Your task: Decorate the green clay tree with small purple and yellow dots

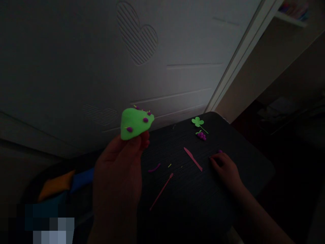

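Left hand: raised off the table, forearm coming up steeply; I grasp the green piece from below, thumb on the near side, fingers curled behind it.
Green piece: at the tip of my left hand, broad end to the left, narrowing to the right; purple dots sit on its face and along its upper edge.
Handling, judged: light, soft, probably a modelling clay; it would dent under a hard squeeze and does not look slippery. The dots seem the fragile part.
Best hold, judged: the plain lower edge, where my thumb is, with a light pinch.
Pink stick: on the table, between my hands.
Purple strip: just right of my left hand, lying loose; a yellow scrap lies near it.
Right hand: low at the tabletop, forearm from the lower right, thumb and fingers drawn together. A purple bit shows at its far side; I cannot tell whether I grip it.
Pink knife: just left of my right hand, untouched.
Grape cluster: beyond my right hand.
Green clover: farther still, stem towards me.
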### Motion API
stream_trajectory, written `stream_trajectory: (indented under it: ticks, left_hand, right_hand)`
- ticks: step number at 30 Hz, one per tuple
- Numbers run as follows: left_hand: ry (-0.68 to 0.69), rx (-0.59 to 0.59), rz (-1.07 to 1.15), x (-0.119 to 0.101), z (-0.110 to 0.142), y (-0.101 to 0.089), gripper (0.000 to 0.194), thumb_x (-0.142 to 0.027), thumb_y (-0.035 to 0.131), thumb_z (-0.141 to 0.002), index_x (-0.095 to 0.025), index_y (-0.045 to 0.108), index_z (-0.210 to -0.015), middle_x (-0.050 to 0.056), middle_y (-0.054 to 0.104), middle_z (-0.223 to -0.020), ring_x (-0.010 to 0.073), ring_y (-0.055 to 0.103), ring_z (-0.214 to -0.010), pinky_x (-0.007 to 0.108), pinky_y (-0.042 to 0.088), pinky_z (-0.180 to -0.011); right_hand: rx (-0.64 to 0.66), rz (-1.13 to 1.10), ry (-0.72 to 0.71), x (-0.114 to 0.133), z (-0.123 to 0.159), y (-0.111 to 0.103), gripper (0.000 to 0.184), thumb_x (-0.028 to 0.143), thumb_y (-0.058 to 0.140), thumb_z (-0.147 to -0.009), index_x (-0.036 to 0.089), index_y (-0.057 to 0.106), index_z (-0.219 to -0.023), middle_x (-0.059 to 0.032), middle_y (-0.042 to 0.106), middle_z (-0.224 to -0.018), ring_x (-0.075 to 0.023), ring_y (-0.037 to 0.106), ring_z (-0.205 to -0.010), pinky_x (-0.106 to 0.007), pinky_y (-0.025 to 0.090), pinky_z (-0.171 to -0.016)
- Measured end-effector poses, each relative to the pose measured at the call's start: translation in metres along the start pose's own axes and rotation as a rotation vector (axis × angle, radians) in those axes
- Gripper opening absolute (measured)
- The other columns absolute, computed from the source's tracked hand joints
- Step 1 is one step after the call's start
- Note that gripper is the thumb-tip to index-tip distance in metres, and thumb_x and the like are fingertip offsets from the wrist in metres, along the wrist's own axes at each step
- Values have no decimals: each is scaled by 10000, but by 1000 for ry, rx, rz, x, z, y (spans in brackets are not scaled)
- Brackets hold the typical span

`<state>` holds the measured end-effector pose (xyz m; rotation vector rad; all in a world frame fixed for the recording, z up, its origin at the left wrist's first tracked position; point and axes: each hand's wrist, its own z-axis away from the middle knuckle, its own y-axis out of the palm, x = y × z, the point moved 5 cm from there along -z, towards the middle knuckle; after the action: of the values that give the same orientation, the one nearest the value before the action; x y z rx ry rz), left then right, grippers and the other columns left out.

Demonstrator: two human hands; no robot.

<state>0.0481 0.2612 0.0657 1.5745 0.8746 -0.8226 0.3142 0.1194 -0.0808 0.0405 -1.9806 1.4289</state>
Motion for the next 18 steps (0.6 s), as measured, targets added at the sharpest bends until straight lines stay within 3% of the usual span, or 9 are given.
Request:
stream_trajectory:
  ticks: [18]
  left_hand:
    - [32,-19,-80,4,-3,-4,117,-279,665,-623,-217,673,-723,-6,663,-655,122,595,-620,235,450,-558]
  right_hand:
    - [1,22,-43,7,1,0,190,358,468,-794,218,587,-843,-42,580,-909,-219,511,-984,-414,418,-855]
